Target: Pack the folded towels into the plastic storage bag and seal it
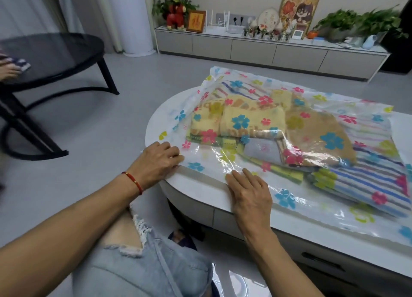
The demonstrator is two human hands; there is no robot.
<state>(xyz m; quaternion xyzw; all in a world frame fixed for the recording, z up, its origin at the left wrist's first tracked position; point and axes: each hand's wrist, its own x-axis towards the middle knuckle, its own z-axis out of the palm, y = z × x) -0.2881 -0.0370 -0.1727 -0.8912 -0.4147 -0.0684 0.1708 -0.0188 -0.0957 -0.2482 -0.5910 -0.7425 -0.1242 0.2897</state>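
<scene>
At the far left edge of the frame another person's hand [9,70] rests on a dark round side table [51,51] beside a striped cloth [21,62]; its fingers are too cropped to read.

Lower centre-left, the left hand [156,163] sits at the rounded end of the white table [200,183], fingers curled down onto the near corner of the plastic storage bag [289,198], apparently pinching its edge against the tabletop. A red bracelet [133,182] circles that wrist.

Just right of it, the right hand [249,194] lies flat, fingers straight and together, pressing on the same near edge of the bag. The two hands are near each other but apart.

The bag spreads across the centre and right of the frame, lying flat on the table, clear film printed with coloured flowers. The folded towels [256,122] are already inside it: yellow ones toward the left, a brown one [318,136] in the middle, striped ones [367,180] toward the lower right.

The film looks thin, limp and slick, so it will likely wrinkle and slide on the smooth tabletop; the towels are soft and light and will squash under pressure. The closure appears to run along the near edge, though I cannot see a zip strip clearly. The best hold seems to be that edge itself: one hand anchoring the corner, the other's fingertips pressing along the seam toward the right.

At the upper right, a low cabinet [267,49] carries plants and ornaments.
</scene>
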